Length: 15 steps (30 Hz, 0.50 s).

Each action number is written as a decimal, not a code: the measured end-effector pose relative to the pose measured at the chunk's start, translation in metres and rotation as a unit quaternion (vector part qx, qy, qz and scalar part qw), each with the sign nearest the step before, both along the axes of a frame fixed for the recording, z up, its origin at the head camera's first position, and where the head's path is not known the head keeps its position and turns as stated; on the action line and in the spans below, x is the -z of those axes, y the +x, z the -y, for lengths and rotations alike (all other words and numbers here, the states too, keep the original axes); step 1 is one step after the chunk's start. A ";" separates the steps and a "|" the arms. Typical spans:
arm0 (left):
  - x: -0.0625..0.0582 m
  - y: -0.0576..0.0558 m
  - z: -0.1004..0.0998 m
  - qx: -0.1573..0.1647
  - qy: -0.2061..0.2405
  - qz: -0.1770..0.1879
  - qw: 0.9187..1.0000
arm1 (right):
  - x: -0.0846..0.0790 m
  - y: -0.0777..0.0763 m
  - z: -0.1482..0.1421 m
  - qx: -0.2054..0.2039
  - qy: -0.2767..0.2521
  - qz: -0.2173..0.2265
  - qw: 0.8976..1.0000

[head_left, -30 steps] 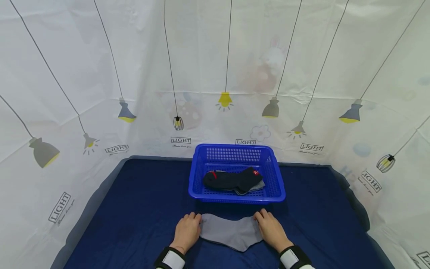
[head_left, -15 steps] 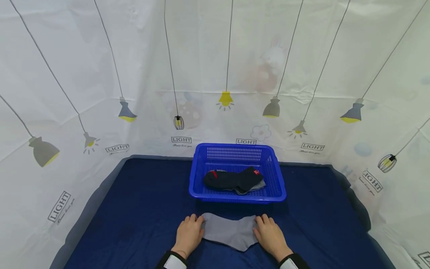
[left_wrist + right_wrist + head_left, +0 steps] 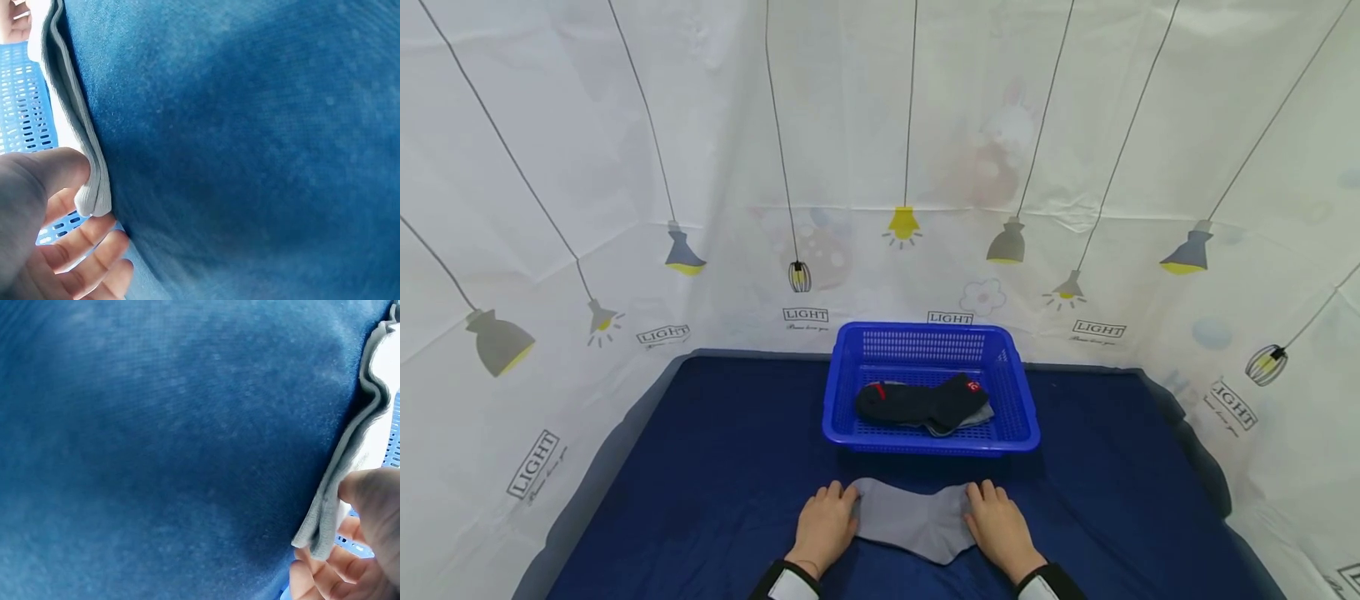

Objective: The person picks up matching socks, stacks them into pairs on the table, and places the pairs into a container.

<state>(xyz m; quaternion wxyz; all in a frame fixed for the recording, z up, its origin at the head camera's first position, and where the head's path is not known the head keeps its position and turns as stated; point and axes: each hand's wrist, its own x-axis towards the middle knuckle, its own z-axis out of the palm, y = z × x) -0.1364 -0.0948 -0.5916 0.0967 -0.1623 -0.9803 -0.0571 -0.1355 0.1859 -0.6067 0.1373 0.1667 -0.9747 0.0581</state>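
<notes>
A grey sock (image 3: 913, 518) lies across the dark blue cloth in the head view, in front of the basket. Its edge shows two layers in both wrist views. My left hand (image 3: 823, 525) pinches its left end, with the thumb on top and fingers beneath, as the left wrist view shows. At the opposite end, my right hand (image 3: 1000, 525) grips the sock (image 3: 334, 494) between thumb and fingers in the right wrist view. Beyond the hands, a black sock (image 3: 921, 402) with red marks rests inside the blue basket (image 3: 931, 444), over something grey that it partly hides.
Dark blue cloth (image 3: 700, 467) covers the surface under the hands. White sheeting (image 3: 865, 108) printed with hanging lamps encloses the back and both sides. Dark shapes (image 3: 1202, 467) sit along the right edge of the cloth.
Both hands have shifted slightly inward along the grey sock, which stays almost in place. The basket and the black sock have not moved.
</notes>
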 end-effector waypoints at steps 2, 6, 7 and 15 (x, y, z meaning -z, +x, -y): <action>0.000 0.000 -0.001 0.002 -0.002 -0.007 1.000 | 0.001 0.000 0.001 -0.007 0.002 -0.009 1.000; 0.002 -0.001 -0.002 0.005 -0.001 -0.012 1.000 | 0.001 0.000 0.002 -0.013 -0.004 -0.023 1.000; 0.003 -0.001 -0.002 0.004 0.000 -0.012 1.000 | 0.001 0.000 0.002 -0.015 -0.006 -0.023 1.000; 0.004 -0.001 -0.004 0.007 0.010 -0.032 0.999 | 0.002 0.000 0.001 -0.026 -0.015 -0.023 0.999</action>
